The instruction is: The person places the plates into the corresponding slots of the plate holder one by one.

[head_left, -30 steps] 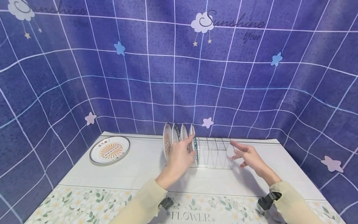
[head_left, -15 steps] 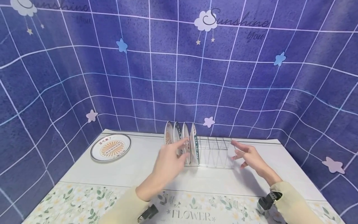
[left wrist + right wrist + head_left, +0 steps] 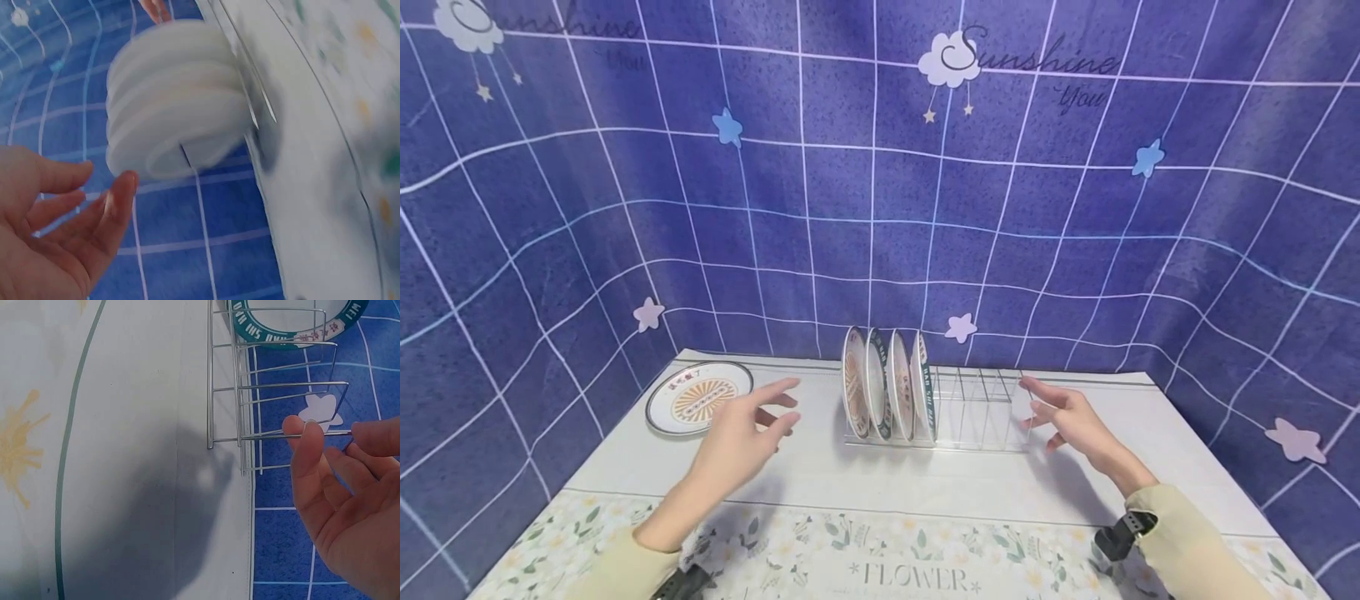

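Note:
Several plates (image 3: 855, 383) stand on edge in the left part of a metal wire dish rack (image 3: 977, 417); the nearest to the rack's middle has a green lettered rim (image 3: 269, 334). My left hand (image 3: 737, 433) is in the air left of the rack, fingers relaxed and holding nothing. Just behind it, a white plate (image 3: 673, 404) with an orange sunburst lies flat on the table, partly covered by the hand. The fingertips of my right hand (image 3: 350, 494) pinch the end wire of the rack at its right side.
The white tabletop (image 3: 880, 483) has a floral strip (image 3: 805, 529) along its front. A blue grid-patterned cloth (image 3: 820, 208) rises behind and on both sides. Wire slots on the rack's right hold no plates.
My left hand has moved away from the plates in the rack, leftward toward the flat plate. The right hand stays at the rack's end.

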Motion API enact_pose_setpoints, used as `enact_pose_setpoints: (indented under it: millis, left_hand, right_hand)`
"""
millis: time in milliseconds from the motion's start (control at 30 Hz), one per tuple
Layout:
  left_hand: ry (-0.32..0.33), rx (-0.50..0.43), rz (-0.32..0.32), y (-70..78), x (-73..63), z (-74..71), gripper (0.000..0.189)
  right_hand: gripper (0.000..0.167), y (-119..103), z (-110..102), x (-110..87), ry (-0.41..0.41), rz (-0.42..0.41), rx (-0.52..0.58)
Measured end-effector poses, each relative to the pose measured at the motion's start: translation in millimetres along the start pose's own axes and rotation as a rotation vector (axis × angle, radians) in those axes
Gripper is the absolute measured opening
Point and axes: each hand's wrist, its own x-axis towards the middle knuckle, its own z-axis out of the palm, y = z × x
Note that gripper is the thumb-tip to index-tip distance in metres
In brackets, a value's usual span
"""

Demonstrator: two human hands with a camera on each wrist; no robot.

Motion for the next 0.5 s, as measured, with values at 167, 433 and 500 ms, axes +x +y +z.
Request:
enact_pose_setpoints:
  millis: [167, 433, 500]
  left_hand:
    - [-0.013, 0.014, 0.020, -29.0, -2.2, -22.1, 0.046]
    - [0.017, 0.155, 0.061, -92.6, 10.7, -69.1, 0.048]
    - [0.009, 0.199, 0.063, -114.6, 16.2, -81.9, 0.047]
  right_hand:
    - [0.054, 0.1, 0.5, 0.4, -0.004, -0.005, 0.003]
    - [0.053, -0.6, 0.6, -0.3, 0.000, 0.000, 0.009]
    - [0.053, -0.5, 1.0, -0.6, -0.003, -0.001, 0.008]
